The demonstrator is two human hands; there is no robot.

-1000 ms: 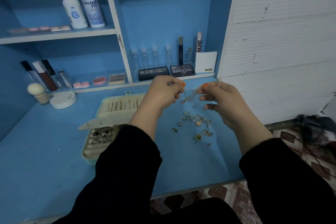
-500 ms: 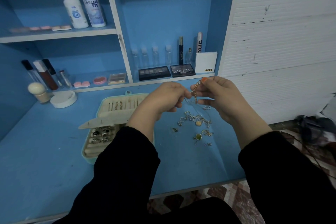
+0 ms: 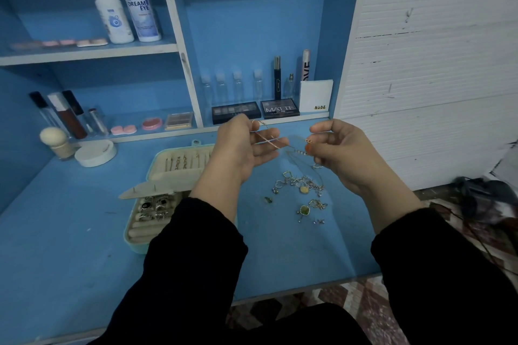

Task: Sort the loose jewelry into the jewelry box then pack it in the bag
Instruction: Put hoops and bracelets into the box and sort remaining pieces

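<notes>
Blue worktop (image 3: 70,260) under blue shelving; dim, wide-angle view.

Progress: early to middle of sorting.
- Loose jewelry (image 3: 301,190) lies in a small tangle on the worktop, unsorted, with pendants and small pieces among it.
- Jewelry box (image 3: 134,245) lies open at 9 o'clock of that tangle. There are rings (image 3: 154,207) in its roll section and several chains in the lid.
- No bag in view, so packing is not begun.

Hands are raised above the tangle, at its 12 o'clock.
- Left hand (image 3: 238,148) is palm-up with relaxed fingers. A thin chain (image 3: 269,140) lies across them, apparently pinned under the thumb.
- Right hand (image 3: 342,148), at 3 o'clock of the left, pinches the chain's other end between thumb and forefinger.
- The chain spans the gap between the hands.

Eyeshadow palettes (image 3: 280,108) are on the shelf behind.
</notes>
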